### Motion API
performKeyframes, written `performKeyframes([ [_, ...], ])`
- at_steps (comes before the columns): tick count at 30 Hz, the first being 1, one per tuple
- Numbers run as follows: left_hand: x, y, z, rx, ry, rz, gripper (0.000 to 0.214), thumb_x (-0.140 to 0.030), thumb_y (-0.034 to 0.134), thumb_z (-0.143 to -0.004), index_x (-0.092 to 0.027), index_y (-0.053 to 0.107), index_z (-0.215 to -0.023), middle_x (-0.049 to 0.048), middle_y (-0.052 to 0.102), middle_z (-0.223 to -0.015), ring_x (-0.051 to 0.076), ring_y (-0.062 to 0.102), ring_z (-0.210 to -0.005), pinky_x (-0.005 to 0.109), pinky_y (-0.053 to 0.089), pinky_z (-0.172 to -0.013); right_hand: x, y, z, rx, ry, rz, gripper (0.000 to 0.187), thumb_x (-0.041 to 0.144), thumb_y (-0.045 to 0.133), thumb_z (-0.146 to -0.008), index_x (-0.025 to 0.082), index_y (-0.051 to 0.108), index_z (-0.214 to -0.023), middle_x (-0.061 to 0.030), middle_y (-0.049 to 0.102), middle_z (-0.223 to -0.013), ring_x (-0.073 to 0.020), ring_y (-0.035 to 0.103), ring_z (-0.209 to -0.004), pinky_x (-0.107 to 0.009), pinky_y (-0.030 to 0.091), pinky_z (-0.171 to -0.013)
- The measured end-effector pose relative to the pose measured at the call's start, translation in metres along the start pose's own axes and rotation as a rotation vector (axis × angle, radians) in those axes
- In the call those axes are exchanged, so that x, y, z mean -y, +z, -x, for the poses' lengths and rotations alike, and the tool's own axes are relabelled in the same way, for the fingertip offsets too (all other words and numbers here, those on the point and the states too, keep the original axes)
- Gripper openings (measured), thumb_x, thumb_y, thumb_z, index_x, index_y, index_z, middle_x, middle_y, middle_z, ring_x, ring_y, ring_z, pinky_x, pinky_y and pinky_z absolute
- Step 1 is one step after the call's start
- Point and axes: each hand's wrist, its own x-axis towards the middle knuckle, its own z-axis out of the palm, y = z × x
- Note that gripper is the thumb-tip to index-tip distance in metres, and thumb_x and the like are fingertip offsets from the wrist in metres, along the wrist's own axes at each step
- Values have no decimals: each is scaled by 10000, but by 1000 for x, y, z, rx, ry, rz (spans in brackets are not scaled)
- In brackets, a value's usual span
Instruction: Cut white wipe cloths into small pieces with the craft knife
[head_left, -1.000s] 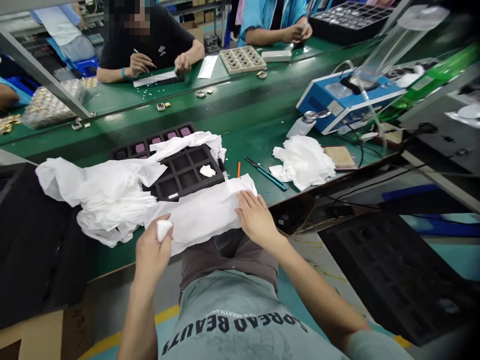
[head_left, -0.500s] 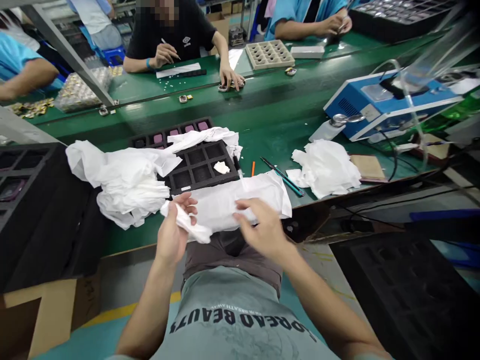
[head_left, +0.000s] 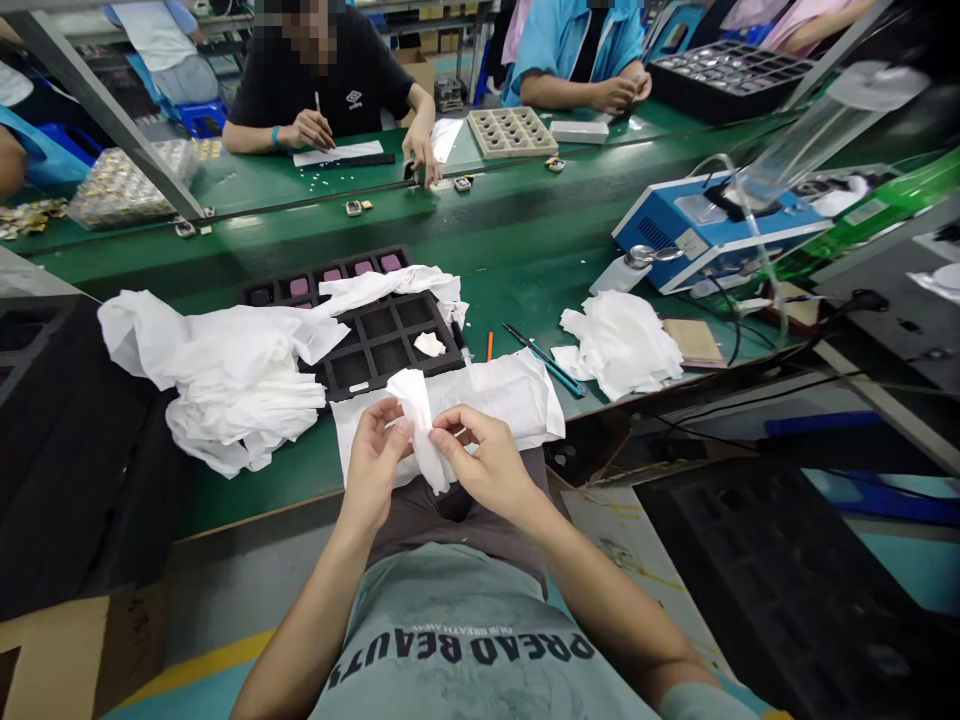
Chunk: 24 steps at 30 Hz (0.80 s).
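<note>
A folded white wipe hangs between my two hands, just above the table's front edge. My left hand pinches its left side with thumb and fingers. On the other side my right hand grips it between thumb and curled fingers. Whether anything is wrapped inside the wipe is hidden. Beneath my hands a flat white sheet lies along the table edge. Behind it sits a black foam tray with square compartments, a crumpled white scrap in one of them and purple pieces in the far row.
White wipes are heaped on the left and in a crumpled pile on the right. Pens, a squat bottle and a blue machine stand or lie to the right. Co-workers sit opposite. A black foam block is at left.
My right hand has moved left and taken hold of the wipe, which now points upward between both hands. The view has shifted slightly right. A co-worker's hand opposite has moved off a small part.
</note>
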Motion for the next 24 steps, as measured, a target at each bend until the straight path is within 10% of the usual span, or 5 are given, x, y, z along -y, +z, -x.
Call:
performKeyframes([
  [8, 9, -3, 4, 57, 79, -123, 349, -506, 752, -802, -167, 675, -781, 12, 631, -740, 141, 580, -697, 239, 494, -662, 0, 7, 1, 67, 53, -72, 162, 351, 599, -902, 201, 654, -874, -19, 698, -810, -149, 625, -698, -253, 470, -576],
  [17, 6, -4, 5, -19, 139, -116, 263, -439, 759, -799, -178, 732, -779, 9, 663, -728, 145, 572, -673, 250, 498, -660, -12, 5, 5, -264, -79, 109, 106, 301, 592, -902, 210, 625, -945, -47, 675, -909, -186, 614, -821, -322, 489, -724],
  [24, -2, 7, 16, 35, 286, -459, 278, -369, 729, -823, -176, 720, -623, -5, 564, -605, 134, 501, -613, 230, 411, -587, 2, 13, 1, -162, 0, 5, 176, 367, 617, -899, 199, 657, -864, -36, 687, -836, -174, 620, -761, -306, 480, -677],
])
